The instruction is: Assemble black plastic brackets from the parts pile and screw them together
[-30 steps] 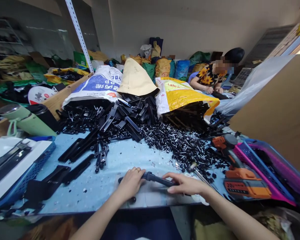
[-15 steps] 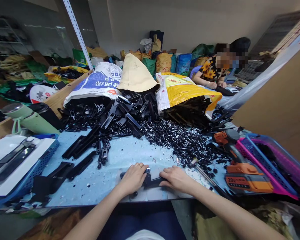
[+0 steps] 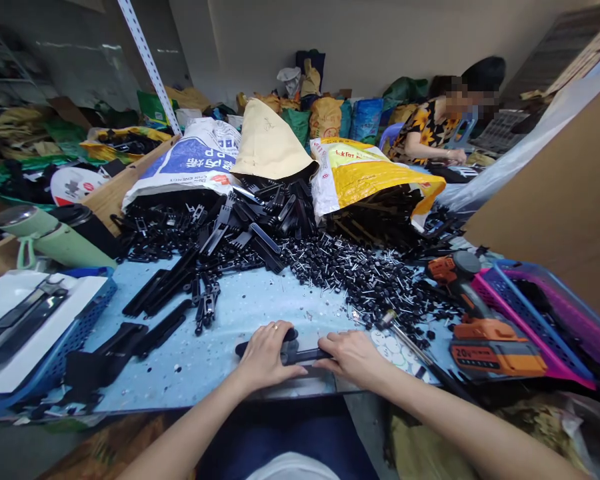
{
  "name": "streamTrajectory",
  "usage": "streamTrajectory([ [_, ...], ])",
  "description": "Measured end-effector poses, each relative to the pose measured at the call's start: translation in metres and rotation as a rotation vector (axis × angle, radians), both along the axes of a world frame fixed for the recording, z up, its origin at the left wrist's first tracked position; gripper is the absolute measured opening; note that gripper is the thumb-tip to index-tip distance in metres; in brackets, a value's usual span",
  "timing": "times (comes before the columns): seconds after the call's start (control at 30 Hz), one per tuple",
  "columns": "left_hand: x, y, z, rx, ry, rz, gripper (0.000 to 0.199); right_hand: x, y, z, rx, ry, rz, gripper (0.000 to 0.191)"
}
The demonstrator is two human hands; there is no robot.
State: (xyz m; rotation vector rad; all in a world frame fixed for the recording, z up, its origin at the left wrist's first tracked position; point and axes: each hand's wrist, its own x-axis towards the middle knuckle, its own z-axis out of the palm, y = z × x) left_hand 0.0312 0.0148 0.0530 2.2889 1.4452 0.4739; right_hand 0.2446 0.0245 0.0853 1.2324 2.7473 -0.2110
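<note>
A black plastic part [image 3: 305, 355] lies across the near edge of the blue work surface. My left hand [image 3: 269, 355] is closed round its left portion, thumb toward the right. At the other end, the fingers of my right hand [image 3: 349, 357] pinch the part. A heap of small black pieces with metal pins [image 3: 350, 270] spreads beyond my hands. Long black handles [image 3: 167, 290] lie to the left. To the right of my right hand are white discs [image 3: 391, 348] and a metal-shafted tool [image 3: 413, 347].
An orange cordless drill [image 3: 495, 343] and a pink and blue basket [image 3: 535, 333] are at the right. Left stand a blue basket [image 3: 87, 317] and a green bottle [image 3: 63, 240]. Open sacks [image 3: 275, 143] line the back; a person [image 3: 425, 137] sits beyond.
My left hand has turned and its thumb has come down along the part, which has shifted slightly. The other person's arm has moved. The view has tilted a little.
</note>
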Motion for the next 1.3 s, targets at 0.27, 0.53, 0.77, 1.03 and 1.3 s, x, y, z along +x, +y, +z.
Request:
streamTrajectory([
  [0.27,-0.002,-0.001,-0.014,0.107,-0.010,-0.062,0.046,-0.003,-0.002,0.013,0.135,0.005,0.039,0.029],
  [0.53,0.019,0.035,-0.001,0.017,0.125,-0.132,0.045,0.025,0.023,-0.020,0.105,0.107,0.101,0.041],
  [0.77,0.059,0.138,-0.007,0.104,0.214,0.044,0.026,0.048,0.030,-0.037,0.103,0.218,0.002,0.033],
  [1.03,0.022,0.098,-0.006,0.154,0.146,0.129,0.018,0.018,0.135,-0.017,0.367,0.053,-0.285,0.027],
  [1.3,-0.059,0.015,0.029,0.087,0.022,0.088,0.017,0.023,0.124,-0.009,0.297,0.146,-0.262,0.013],
])
